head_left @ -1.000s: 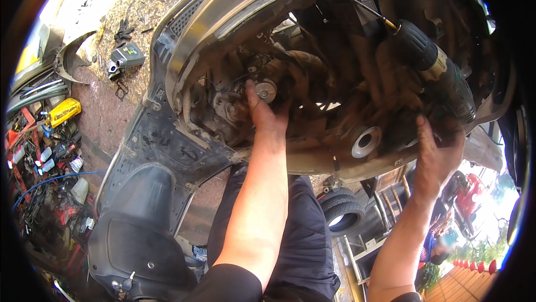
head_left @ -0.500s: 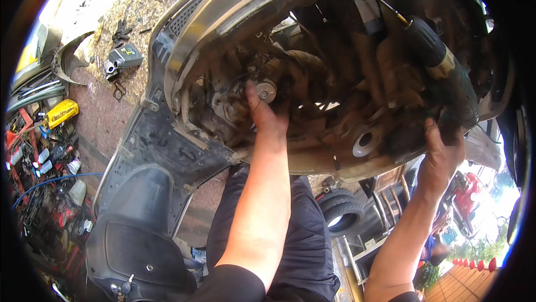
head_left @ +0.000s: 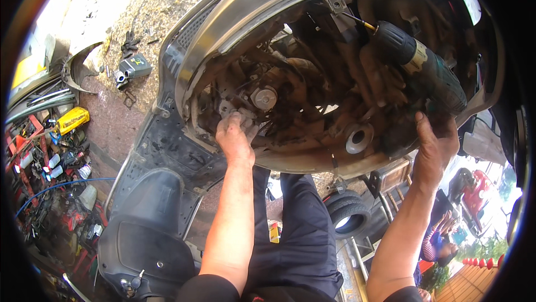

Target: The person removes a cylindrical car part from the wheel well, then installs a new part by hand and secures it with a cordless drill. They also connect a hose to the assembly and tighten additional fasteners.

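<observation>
A cordless drill [head_left: 430, 67] lies slantwise inside the hollow of a large curved vehicle panel [head_left: 229, 20]. Its long bit reaches a metal bracket [head_left: 336, 3] near the panel's upper edge. My right hand [head_left: 438, 140] is closed around the drill's lower end at the panel's right rim, thumb up and the other fingers partly hidden. My left hand [head_left: 237, 137] reaches into the left of the hollow with curled fingers pressed among greyish parts. What it pinches there is hidden. Just above its fingertips sits a round metal cap [head_left: 264, 98].
A dark plastic panel [head_left: 145, 240] with a lidded compartment and keys stands lower left. Beyond it tools and scraps, including a yellow tool [head_left: 72, 120], lie heaped. A grey bottle [head_left: 135, 66] rests on the ground. Tyres [head_left: 349, 215] are stacked beyond my legs; a person [head_left: 438, 243] is farther right.
My left hand has drawn back from the round cap, down and left, its fingers now curled. The drill and bracket sit farther left in view, the bit still at the bracket.
</observation>
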`<state>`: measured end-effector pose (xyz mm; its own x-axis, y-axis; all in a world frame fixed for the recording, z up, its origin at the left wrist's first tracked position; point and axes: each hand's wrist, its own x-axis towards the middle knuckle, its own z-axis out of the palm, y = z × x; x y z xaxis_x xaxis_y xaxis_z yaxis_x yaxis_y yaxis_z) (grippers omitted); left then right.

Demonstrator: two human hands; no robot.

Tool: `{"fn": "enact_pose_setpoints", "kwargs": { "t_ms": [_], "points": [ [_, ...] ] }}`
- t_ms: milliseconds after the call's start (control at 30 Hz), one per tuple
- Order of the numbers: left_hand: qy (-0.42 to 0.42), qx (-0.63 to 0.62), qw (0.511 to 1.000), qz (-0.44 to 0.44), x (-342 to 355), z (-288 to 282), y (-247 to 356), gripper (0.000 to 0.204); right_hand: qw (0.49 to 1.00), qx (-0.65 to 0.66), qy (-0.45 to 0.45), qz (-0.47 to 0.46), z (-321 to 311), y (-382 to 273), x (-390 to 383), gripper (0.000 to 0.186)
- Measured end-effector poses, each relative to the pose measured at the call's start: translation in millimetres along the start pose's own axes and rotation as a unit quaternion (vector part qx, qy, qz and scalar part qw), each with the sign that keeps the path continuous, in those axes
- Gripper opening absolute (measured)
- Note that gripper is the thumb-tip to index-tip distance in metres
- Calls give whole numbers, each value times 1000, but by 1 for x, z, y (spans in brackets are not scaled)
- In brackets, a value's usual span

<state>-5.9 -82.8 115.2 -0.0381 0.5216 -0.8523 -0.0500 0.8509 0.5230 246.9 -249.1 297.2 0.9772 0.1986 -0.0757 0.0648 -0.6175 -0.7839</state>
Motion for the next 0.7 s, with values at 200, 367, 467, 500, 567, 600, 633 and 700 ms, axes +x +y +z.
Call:
{"fn": "enact_pose_setpoints", "kwargs": {
  "t_ms": [200, 367, 467, 500, 567, 600, 633, 700],
  "points": [
    [-37, 42, 998, -32, -13, 5, -8, 30, 981, -193, 1, -22, 15, 0, -4, 46],
    [-52, 82, 995, -24, 1, 1, -3, 31, 982, -179, 32, -58, 20, 4, -2, 48],
    [-47, 106, 993, -24, 23, 8, 1, 24, 992, -118, 35, -28, 16, 5, 1, 46],
    [-54, 108, 992, -17, 32, 12, 1, 23, 994, -101, 33, -31, 12, 4, 1, 46],
    [-23, 114, 993, -18, 45, 16, -3, 18, 997, -75, 24, -24, 3, 1, 3, 47],
    [-29, 118, 993, -14, 50, 15, -5, 18, 997, -52, 29, -43, 0, 0, 5, 49],
    [-28, 123, 992, -14, 55, 13, -7, 19, 998, -24, 18, -52, -4, -1, 3, 51],
    [-39, 134, 990, -13, 62, 10, -9, 16, 998, 27, 1, -62, -17, -4, -5, 55]
  ]
}}
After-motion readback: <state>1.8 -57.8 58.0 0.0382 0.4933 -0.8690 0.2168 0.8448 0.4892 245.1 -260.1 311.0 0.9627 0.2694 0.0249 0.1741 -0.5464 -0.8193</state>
